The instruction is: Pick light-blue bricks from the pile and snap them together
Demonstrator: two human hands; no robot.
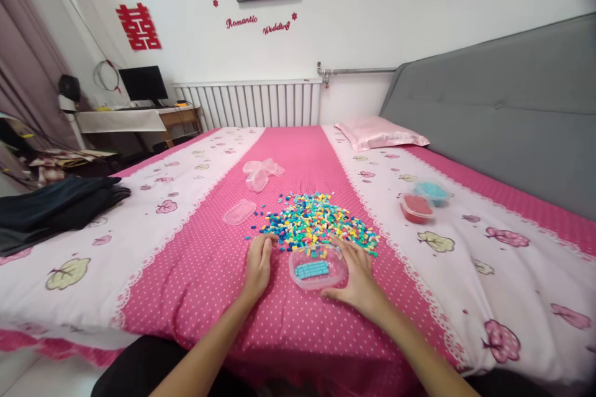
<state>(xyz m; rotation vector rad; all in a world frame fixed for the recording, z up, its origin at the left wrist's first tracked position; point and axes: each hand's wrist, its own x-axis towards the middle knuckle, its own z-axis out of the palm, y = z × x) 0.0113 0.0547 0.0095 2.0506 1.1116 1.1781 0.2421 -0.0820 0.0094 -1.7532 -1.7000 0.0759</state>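
One pile of small plastic bricks (316, 220), several hundred hard blocky pieces in blue, yellow, green, pink and white, lies loose on the pink polka-dot strip of the bed (200, 273). At 6 o'clock from the pile and touching its near edge sits one clear, shallow, oval plastic tub (307, 284). It holds a single neat block of light blue bricks (311, 270) laid in rows.

The left hand (258, 263) lies palm down at 9 o'clock from the tub. It is released, its fingers gently curved, with the fingertips on the stray blue pieces at the pile's 7 o'clock corner. I cannot tell whether a piece is pinched under them. The right hand (357, 276) is spread and released at 3 o'clock from the tub. Its fingers rest against the rim and reach to the pile, and the thumb points along the tub's near side.

One clear lid (238, 212) lies flat at 9 o'clock from the pile. A small heap of empty clear tubs (261, 173), two or three, sits at 11 o'clock. At 3 o'clock stand two filled tubs, one red (416, 208) and one blue (432, 191), touching each other. One glossy pink pillow (379, 133) lies at 1 o'clock.
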